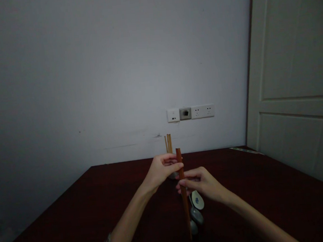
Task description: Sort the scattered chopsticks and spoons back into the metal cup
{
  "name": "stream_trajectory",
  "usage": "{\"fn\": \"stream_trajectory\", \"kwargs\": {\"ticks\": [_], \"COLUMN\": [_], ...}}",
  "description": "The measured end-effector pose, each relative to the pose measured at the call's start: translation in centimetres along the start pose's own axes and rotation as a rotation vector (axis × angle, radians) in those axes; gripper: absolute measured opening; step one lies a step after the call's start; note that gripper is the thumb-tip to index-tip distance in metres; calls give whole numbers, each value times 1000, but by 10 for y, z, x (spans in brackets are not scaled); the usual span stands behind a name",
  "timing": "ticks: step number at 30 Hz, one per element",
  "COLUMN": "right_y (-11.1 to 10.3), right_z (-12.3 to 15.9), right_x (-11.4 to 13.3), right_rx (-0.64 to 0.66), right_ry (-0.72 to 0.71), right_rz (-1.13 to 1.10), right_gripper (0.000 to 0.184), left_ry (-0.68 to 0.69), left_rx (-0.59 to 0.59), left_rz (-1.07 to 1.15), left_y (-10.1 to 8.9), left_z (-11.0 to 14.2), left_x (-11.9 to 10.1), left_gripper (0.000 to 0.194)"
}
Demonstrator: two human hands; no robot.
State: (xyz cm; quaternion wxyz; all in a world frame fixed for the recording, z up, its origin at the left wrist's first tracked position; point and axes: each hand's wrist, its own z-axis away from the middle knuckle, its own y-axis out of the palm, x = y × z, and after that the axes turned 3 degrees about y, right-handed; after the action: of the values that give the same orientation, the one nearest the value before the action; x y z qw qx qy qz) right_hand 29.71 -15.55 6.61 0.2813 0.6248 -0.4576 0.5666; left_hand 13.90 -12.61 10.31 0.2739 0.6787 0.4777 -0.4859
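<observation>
My left hand (166, 166) pinches the upper part of a bundle of reddish-brown chopsticks (185, 205) between thumb and fingers. Lower on the same chopsticks, my right hand (197, 183) is closed around them from the right. They are held upright, tilted slightly; how many there are I cannot tell. Past my right hand lies a white ceramic spoon (198, 200) with a blue mark. Closer to me are a metal spoon (197, 216) and a second metal spoon (193, 227), partly covered by the chopsticks. Several pale chopsticks (169, 143) stand behind my left hand, their lower ends hidden.
A dark red table (123, 206) stretches out under my hands and meets a white wall (105, 84). Wall sockets (202, 111) sit above its back edge. To the right stands a pale panelled door (294, 73). A thin patterned strip (246, 150) lies at the far right corner.
</observation>
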Motion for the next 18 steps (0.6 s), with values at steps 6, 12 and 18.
{"fn": "stream_trajectory", "kwargs": {"ticks": [6, 12, 18], "right_y": [0, 1, 0], "right_z": [0, -1, -1], "right_x": [0, -2, -4], "right_rx": [7, 10, 10], "right_ry": [-1, 6, 3], "right_rz": [11, -3, 3], "right_gripper": [37, 39, 39], "left_ry": [-31, -19, -19], "left_rx": [-9, -10, -5], "left_rz": [-10, -28, -35], "left_y": [1, 1, 1], "left_z": [1, 0, 0], "left_x": [-1, -1, -2], "left_gripper": [26, 21, 20]}}
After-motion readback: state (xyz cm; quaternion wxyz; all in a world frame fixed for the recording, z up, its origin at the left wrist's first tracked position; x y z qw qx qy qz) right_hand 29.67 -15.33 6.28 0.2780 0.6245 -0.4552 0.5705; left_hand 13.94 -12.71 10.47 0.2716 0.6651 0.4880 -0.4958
